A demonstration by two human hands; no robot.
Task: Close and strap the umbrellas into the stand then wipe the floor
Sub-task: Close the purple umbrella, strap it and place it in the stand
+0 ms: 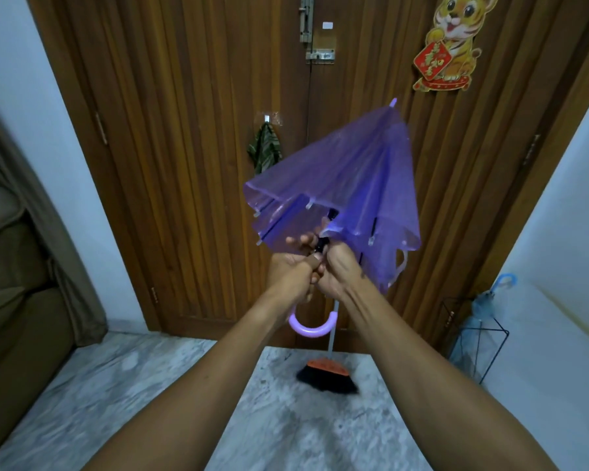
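1. On my feed, two bare forearms reach forward from the bottom edge over the grey marble floor [116, 385].
2. Left hand [288, 270]: fingers curled tight round the shaft of the purple umbrella [347, 178], just below the canopy edge. It is a closed grip holding the shaft.
3. Right hand [337, 273]: touching the left one, with fingers wrapped round the same shaft at the black slider part. It is also a closed grip holding the umbrella.
4. The hooked handle [312, 326], lilac, hangs just below both hands with its curve at the bottom.
5. The purple umbrella is held in the air in front of me, centre frame. Its tip points up and away, tilted slightly right. The see-through canopy is part-way folded, with ribs splayed and panels sagging.
6. Broom [327, 372]: orange head and black bristles on the floor. Its pole rises behind the hands, near the door.
7. Wire stand [490, 334]: a black open frame on the floor in the right corner, against the white wall and well apart from the purple umbrella.
8. It holds one blue umbrella [480, 311], folded, with its curved handle poking above the rim. I cannot tell whether it is strapped.
9. Sofa [14, 300] and curtain [31, 198] are at the left edge.
10. Farthest back is the wooden door [184, 130]. A green cloth [264, 149] hangs on a hook, with a latch [312, 35] up top and a tiger sticker [451, 42] at upper right.
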